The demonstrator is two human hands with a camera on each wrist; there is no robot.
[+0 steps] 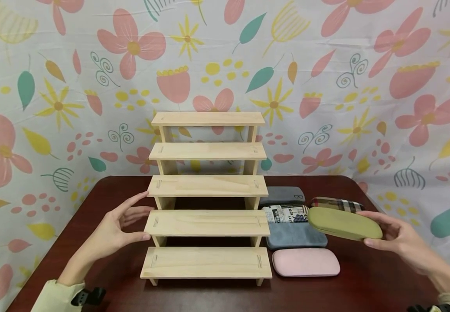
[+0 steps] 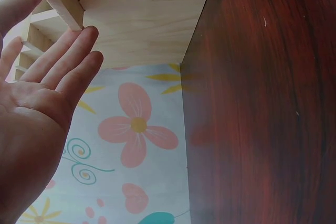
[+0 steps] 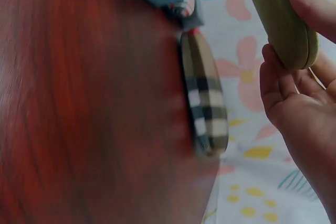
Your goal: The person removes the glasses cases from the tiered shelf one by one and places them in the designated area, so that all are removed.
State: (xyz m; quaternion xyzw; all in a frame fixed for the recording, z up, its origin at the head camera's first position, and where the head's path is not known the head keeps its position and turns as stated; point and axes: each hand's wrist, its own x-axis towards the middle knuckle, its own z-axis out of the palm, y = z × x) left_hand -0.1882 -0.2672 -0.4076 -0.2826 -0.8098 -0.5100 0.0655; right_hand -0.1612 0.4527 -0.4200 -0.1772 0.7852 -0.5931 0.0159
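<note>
A green glasses case [image 1: 345,223] is held up at its right end by my right hand [image 1: 402,238], pinched between thumb and fingers. In the right wrist view the same case [image 3: 283,22] tilts above the table. My left hand [image 1: 112,232] is at the left side of a light wooden stepped rack [image 1: 207,223], its fingers extended and fingertips right at the board edges. The left wrist view shows those straight fingers [image 2: 79,59] against the wood. Near the right hand lies a plaid glasses case [image 3: 205,98], partly hidden behind the green one in the head view.
Right of the rack lie a pink case [image 1: 306,262], a blue case [image 1: 297,235], a newsprint-patterned case [image 1: 285,213] and a grey case [image 1: 283,195]. All rest on the dark red table [image 1: 365,290]. A floral cloth [image 1: 225,52] hangs behind.
</note>
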